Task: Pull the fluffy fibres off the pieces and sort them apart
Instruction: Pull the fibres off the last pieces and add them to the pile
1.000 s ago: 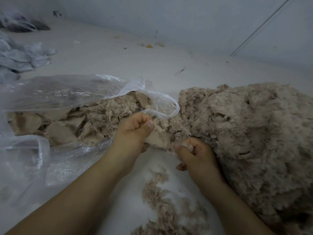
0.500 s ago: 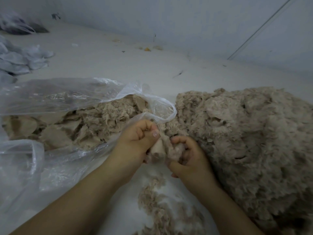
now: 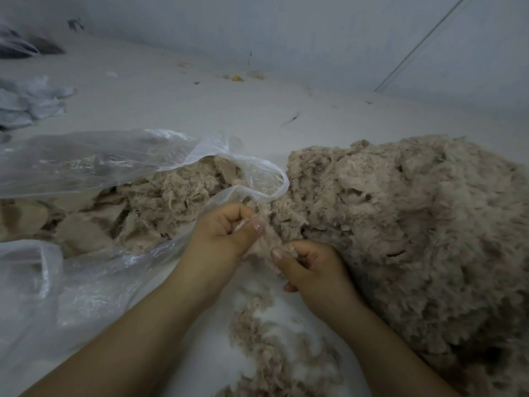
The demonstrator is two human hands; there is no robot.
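Observation:
A small beige fluffy piece (image 3: 264,242) is stretched between both hands in the middle of the view. My left hand (image 3: 226,233) pinches its upper end between thumb and curled fingers. My right hand (image 3: 309,267) grips its lower end the same way. A big heap of beige fluffy fibre (image 3: 415,224) lies to the right, touching my right hand. A clear plastic bag (image 3: 86,159) on the left lies open and holds flat beige pieces with fluff (image 3: 143,210). A trail of loose fibre (image 3: 266,345) runs along the floor below my hands.
The pale floor (image 3: 171,104) stretches back to a grey wall (image 3: 315,38). Crumpled white bags or cloths (image 3: 28,101) lie at the far left. Small scraps (image 3: 237,78) dot the floor near the wall.
Both hands have shifted slightly and drawn a little apart, stretching the piece between them; my right thumb now presses on its lower end.

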